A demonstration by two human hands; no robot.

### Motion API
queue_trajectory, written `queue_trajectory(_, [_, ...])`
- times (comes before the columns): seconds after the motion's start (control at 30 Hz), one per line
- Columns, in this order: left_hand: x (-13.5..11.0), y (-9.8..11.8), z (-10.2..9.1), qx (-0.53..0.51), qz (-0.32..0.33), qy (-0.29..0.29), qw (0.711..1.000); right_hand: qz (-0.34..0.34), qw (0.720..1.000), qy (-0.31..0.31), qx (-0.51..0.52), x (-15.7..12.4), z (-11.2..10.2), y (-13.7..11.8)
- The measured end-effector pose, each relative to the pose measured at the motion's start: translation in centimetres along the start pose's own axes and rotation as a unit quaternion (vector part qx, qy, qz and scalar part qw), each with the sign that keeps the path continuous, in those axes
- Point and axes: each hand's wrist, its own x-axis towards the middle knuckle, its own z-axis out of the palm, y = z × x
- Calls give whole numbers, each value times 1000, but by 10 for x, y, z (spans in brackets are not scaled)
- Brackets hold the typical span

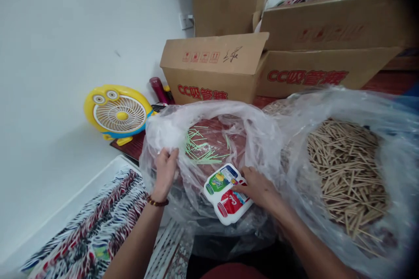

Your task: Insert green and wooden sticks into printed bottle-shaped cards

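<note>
Handling this well probably means keeping the bag point(266, 133) drawn back so the green sticks point(200, 153) stay in reach, and gripping the pack point(221, 196) by its edge so it stays steady. The pack is at lower centre, printed side up, the right hand's point(260, 188) fingers closed on its right edge, forearm slanting in from the lower right. Left of centre, the left hand point(166, 170) pinches the bag's plastic, forearm rising from the bottom edge.
</note>
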Motion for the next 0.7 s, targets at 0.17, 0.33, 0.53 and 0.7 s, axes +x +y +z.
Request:
queue_trajectory(0.17, [22,32,31,1,70,-86,994,-7,1000,23,-1,-3,4,3])
queue_trajectory(0.33, [29,50,29,-21,64,-86,994,-12,999,44,-1,-5,6,5])
queue_trajectory(0.53, [-23,38,-6,-42,39,14,998,-14,999,50,-10,-6,4,4])
queue_trajectory(0.7, [-31,14,-44,64,47,177,981,-26,998,62,-5,-5,8,8])
